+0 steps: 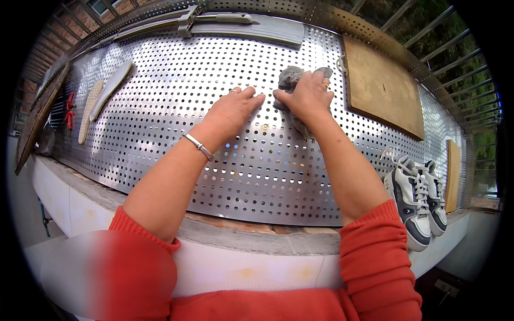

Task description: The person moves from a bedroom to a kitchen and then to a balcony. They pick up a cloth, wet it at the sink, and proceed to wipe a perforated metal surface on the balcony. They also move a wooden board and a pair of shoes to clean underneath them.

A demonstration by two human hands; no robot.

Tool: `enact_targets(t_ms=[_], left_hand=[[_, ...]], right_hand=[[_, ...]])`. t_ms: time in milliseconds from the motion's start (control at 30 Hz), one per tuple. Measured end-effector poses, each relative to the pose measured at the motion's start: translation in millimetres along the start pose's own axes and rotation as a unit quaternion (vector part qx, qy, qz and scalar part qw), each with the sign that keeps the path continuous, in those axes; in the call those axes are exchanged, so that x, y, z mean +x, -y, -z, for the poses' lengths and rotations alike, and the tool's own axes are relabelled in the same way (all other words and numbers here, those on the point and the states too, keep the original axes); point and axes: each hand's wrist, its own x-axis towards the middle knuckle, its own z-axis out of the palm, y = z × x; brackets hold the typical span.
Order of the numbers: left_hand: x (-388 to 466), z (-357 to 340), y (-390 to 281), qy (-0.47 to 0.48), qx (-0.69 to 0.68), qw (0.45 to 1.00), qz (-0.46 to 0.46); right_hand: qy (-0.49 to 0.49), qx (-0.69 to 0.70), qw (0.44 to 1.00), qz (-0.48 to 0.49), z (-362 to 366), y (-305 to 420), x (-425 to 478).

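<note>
A perforated metal sheet point(168, 96) spreads before me inside a barred window ledge. My right hand point(309, 94) presses a crumpled grey cloth point(290, 76) against the sheet, its fingers over the cloth. Just left of it, my left hand point(235, 110) rests palm down on or just above the metal with nothing in it, fingers slightly spread. The cloth's lower end hangs out beneath my right wrist.
A flat mop head point(273, 31) lies along the back. At the left are two insoles point(112, 90) and red chilli-like items point(70, 110). A wooden board point(381, 86) lies at right, near lace-up sneakers point(413, 200) and a narrow wooden piece point(453, 174).
</note>
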Motion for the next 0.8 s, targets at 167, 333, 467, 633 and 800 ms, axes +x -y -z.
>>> enact_targets(t_ms=[167,333,467,633,800], left_hand=[[-4.3,13.2,16.4,0.042,-0.058,0.992,-0.107],[-4.8,10.5,9.3,0.038,-0.111,0.982,-0.146],[-0.2,11.0,11.2,0.078,-0.161,0.976,-0.128],[-8.3,18.8,19.1,0.139,-0.274,0.952,-0.009],[-11.5,45.4,24.8,0.191,-0.192,0.960,0.070]], right_hand=[[0.009,0.004,0.999,0.038,-1.4,-10.6,2.2],[0.005,0.007,0.999,0.054,-1.3,-10.5,0.5],[-0.024,0.016,0.992,0.119,-10.6,-17.3,-4.3],[-0.014,0.121,0.911,0.393,-30.3,-19.6,-82.7],[0.004,0.108,0.814,0.570,-45.8,-23.8,-127.3]])
